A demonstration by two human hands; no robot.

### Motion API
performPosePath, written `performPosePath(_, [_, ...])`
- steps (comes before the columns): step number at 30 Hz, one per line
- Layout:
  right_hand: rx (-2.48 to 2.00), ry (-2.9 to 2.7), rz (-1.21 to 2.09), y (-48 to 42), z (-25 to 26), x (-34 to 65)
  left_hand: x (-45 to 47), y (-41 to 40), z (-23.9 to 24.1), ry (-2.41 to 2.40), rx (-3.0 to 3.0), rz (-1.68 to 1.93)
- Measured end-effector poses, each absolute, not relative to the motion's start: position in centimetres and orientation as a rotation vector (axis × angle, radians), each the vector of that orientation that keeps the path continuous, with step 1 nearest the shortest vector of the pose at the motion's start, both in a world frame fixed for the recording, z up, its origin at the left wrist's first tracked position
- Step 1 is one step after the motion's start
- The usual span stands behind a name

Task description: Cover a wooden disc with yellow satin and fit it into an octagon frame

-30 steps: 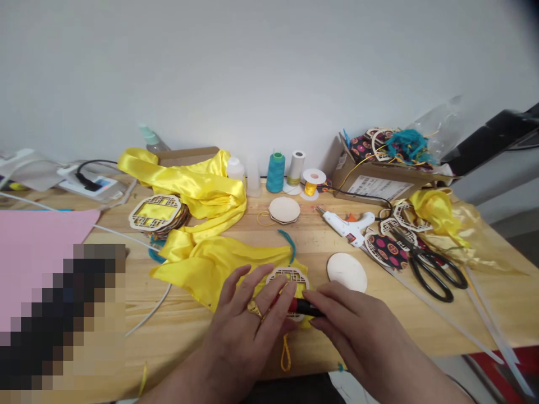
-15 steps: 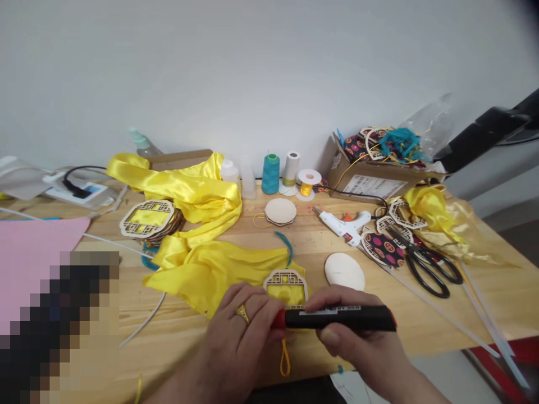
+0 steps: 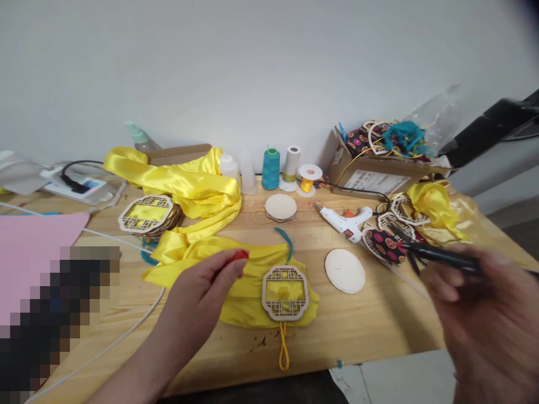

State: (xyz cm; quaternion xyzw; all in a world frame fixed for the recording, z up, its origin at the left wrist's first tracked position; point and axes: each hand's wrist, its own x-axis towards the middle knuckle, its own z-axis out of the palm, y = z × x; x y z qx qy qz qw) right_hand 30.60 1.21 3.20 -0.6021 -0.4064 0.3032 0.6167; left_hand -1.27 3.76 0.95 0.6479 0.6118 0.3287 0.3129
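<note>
We pinch a red cap (image 3: 241, 255) in the fingertips of our left hand (image 3: 197, 297), just up and left of the wooden lattice frame (image 3: 285, 307). The frame lies flat and uncovered on yellow satin cloth (image 3: 197, 269). Well right of the frame, our blurred right hand (image 3: 484, 314) grips a black marker (image 3: 442, 255), which crosses in front of a patterned fabric piece (image 3: 381, 247). 1 blank wooden disc (image 3: 344, 270) lies just right of the frame, with a glue gun (image 3: 347, 220) beyond the disc.
</note>
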Motion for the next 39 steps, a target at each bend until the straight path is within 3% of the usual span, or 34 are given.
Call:
performPosePath(3, [-1.208,-0.648,0.845,1.9,2.0,28.3,-0.8,6.3,0.7,1.840,2.032,0.860])
performPosePath(7, [-1.205,-0.635,0.984,1.9,0.6,27.0,-1.2,8.2,-0.3,1.954,2.303,0.704])
performPosePath(10, [-1.226,-0.655,1.016,1.8,0.1,26.9,-0.9,7.3,-0.6,1.944,2.503,0.791])
performPosePath(14, [-1.255,-0.703,1.097,1.9,-0.4,26.5,0.8,4.2,-0.9,1.295,2.883,0.823])
performPosePath(17, [-1.278,-0.728,1.169,2.0,-0.6,26.2,2.3,2.5,-1.7,0.973,2.917,0.670])
performPosePath(26, [-1.402,-0.901,1.381,2.1,-0.7,26.3,2.9,1.9,-3.2,1.046,2.770,0.438])
performPosePath(39, [-1.559,-1.254,1.132,4.9,0.5,23.8,3.0,1.6,-3.8,1.023,2.821,0.286])
